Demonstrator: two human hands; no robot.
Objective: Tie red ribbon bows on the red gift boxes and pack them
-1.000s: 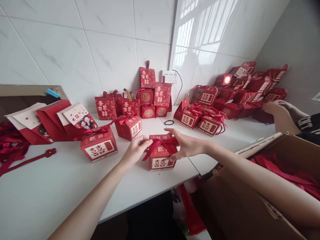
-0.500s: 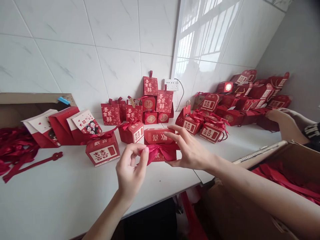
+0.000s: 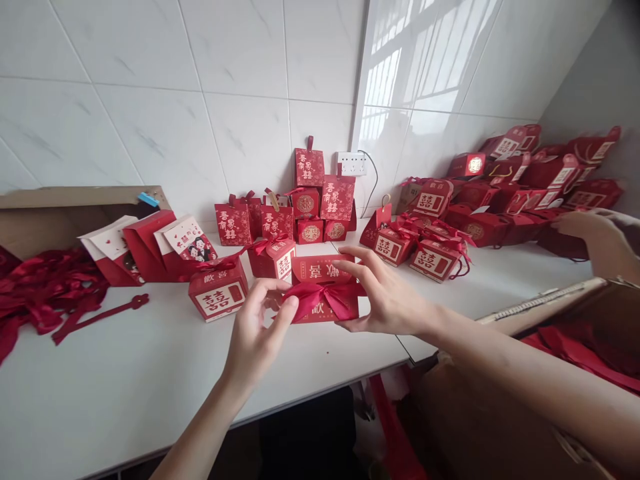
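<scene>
A red gift box [image 3: 327,267] with gold characters stands on the table in front of me, and a crimson satin ribbon bow [image 3: 320,297] lies across it. My left hand [image 3: 263,313] pinches the bow's left loop between thumb and fingers. My right hand [image 3: 385,293] spans the box's right side, fingers on the far part and thumb at the near lower edge. The bow's right loop runs into that hand, where its end is hidden. Close by on the left are two similar boxes with bows, a nearer one [image 3: 219,293] and a farther one [image 3: 275,257].
Loose red ribbons [image 3: 50,287], a red strap [image 3: 103,319] and upright paper boxes [image 3: 150,250] are at left. Small boxes [image 3: 310,203] stack by the wall, more boxes [image 3: 505,200] at right. Another person's hand [image 3: 590,233] touches that pile. A carton [image 3: 550,300] holds red ribbons.
The view has shifted slightly, so the scene sits farther right. Both my hands stay at the bow and box, and the bow's loops look a little fuller and more spread.
</scene>
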